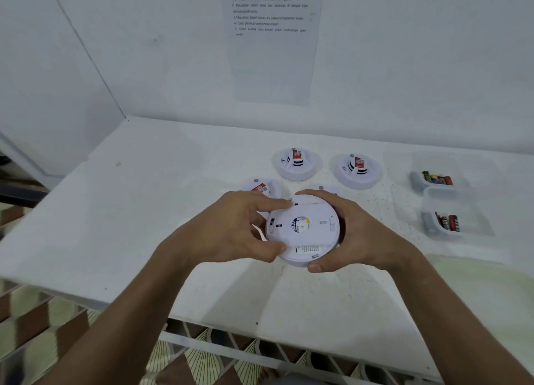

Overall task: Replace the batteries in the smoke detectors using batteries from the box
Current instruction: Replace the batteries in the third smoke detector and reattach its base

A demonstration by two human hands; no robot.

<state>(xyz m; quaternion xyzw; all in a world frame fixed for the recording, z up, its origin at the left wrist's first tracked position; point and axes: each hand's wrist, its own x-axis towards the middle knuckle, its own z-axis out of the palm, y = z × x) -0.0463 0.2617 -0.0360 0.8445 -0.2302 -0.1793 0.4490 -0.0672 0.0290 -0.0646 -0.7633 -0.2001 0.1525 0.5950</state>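
Broadly, I saw a white table (144, 211) filling most of the head view, pushed into a corner of white wall (144, 67), with a printed sheet of paper (271, 43) stuck up behind it; its lines of text were too blurred for me to read. Patterned floor (202, 364) showed under the table's near edge.

My two bare forearms came in from below and met over the middle of the table. Between them I held one smoke detector (302, 228), turned back-side up, lifted just above the tabletop. My left hand (228, 228) gripped its left rim, index finger laid across the top edge and thumb curled against the lower edge. My right hand (351, 228) wrapped the right rim, fingers curled over the far side and thumb pressed at the bottom.

That raised detector and my hands blocked my view of two more detectors lying just behind: one (260, 186) peeking out over my left fingers, another (326, 188) almost wholly hidden. Farther back, well clear, two others stood face up, one on the left (297, 165) and one on the right (358, 171), each with a red label.

Off to the right sat two clear plastic boxes, the far one (462, 168) and the near one (474, 220) touching or nearly so, each holding a few batteries: (436, 179) and (446, 223).
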